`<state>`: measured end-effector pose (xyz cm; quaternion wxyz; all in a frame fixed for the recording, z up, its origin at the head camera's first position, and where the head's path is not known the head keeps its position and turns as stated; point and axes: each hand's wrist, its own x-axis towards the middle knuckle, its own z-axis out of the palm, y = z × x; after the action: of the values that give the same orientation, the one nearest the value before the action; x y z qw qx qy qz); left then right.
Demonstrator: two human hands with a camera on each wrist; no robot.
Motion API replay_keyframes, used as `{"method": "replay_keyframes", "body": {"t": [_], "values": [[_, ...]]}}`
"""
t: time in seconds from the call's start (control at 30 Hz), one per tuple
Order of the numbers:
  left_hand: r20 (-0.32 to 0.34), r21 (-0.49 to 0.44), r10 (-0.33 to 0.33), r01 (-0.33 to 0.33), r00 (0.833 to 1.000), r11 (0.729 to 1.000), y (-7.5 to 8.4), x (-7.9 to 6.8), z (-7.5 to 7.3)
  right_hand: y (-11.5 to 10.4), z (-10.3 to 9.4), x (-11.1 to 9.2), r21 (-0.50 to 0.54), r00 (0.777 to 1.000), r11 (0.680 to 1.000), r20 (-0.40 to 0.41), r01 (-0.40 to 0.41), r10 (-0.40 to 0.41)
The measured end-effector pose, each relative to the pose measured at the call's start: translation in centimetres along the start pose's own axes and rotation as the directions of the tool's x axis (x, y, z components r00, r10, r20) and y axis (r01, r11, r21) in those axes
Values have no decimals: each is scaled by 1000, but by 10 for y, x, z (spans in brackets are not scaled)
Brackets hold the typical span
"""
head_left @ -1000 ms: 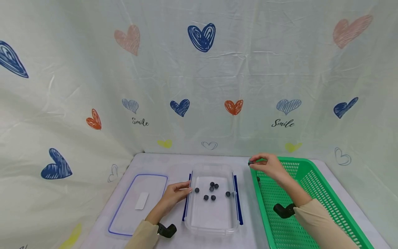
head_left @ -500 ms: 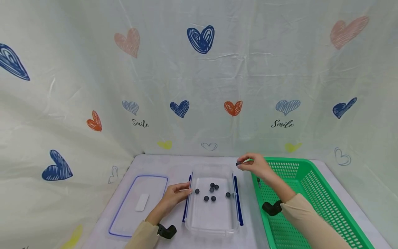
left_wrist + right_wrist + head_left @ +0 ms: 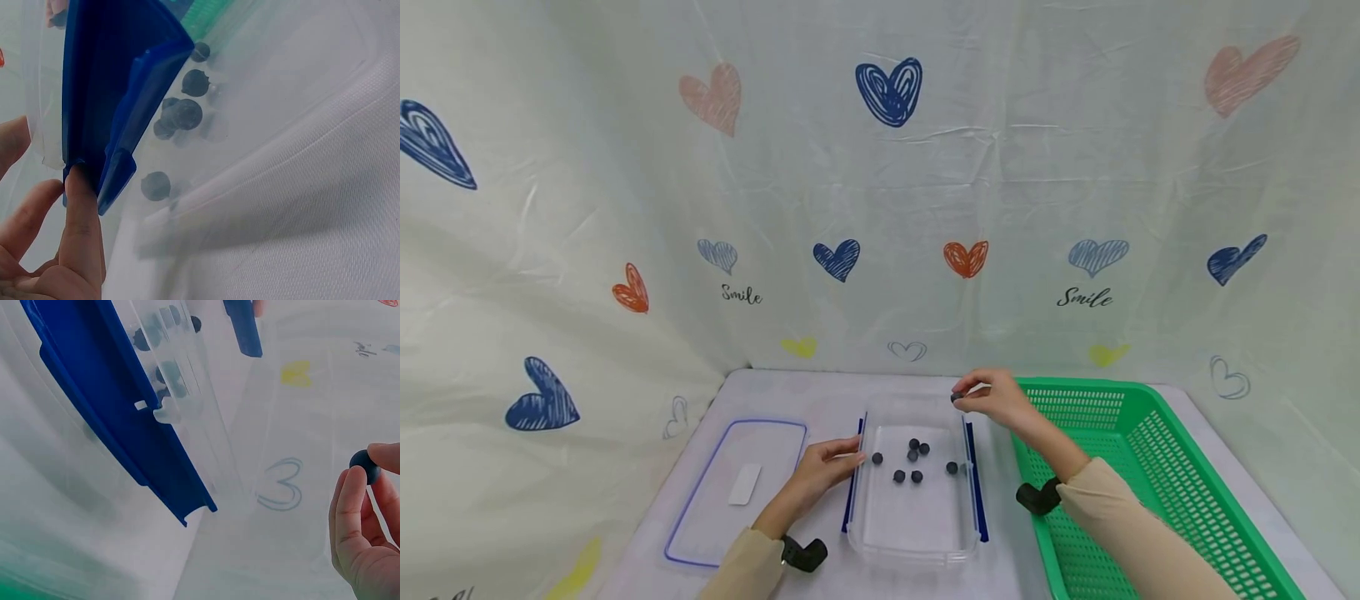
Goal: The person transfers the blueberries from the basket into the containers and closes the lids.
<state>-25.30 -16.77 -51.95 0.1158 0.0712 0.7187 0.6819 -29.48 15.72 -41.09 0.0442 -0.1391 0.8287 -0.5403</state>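
A clear plastic box [image 3: 913, 553] stands in the middle of the table, its blue side latches [image 3: 94, 369] hanging unfastened. Several blueberries [image 3: 917, 477] lie scattered on its floor. My left hand [image 3: 817, 473] is at the box's left side; in the left wrist view, one nearly straight finger [image 3: 81, 219] touches the blue latch flap [image 3: 103, 69]. Between thumb and fingertips my right hand [image 3: 1000, 402] pinches one blueberry [image 3: 364, 466]. That hand is above the box's far right corner, with the berry over the rim in the head view.
To the right is a green perforated basket [image 3: 1150, 450], its left rim partly behind the right forearm. A clear lid with a blue seal [image 3: 767, 421] lies flat on the left, with a white rectangle [image 3: 745, 484] on it. A heart-printed curtain [image 3: 820, 317] hangs behind the table.
My right hand has moved left with the blueberry, from the basket's far left corner to above the box. The left hand and the berries in the box have stayed put.
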Motion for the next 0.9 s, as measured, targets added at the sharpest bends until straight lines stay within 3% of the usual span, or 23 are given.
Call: {"method": "replay_keyframes", "body": {"t": [0.63, 0.9], "values": [[-12, 0, -5, 5, 1000, 1000, -2, 2, 0, 7, 26, 9, -74, 996, 996, 76, 47, -42], [-25, -3, -18, 18, 1000, 1000, 0, 1, 1, 9, 34, 7, -118, 985, 988, 157, 98, -79]]}}
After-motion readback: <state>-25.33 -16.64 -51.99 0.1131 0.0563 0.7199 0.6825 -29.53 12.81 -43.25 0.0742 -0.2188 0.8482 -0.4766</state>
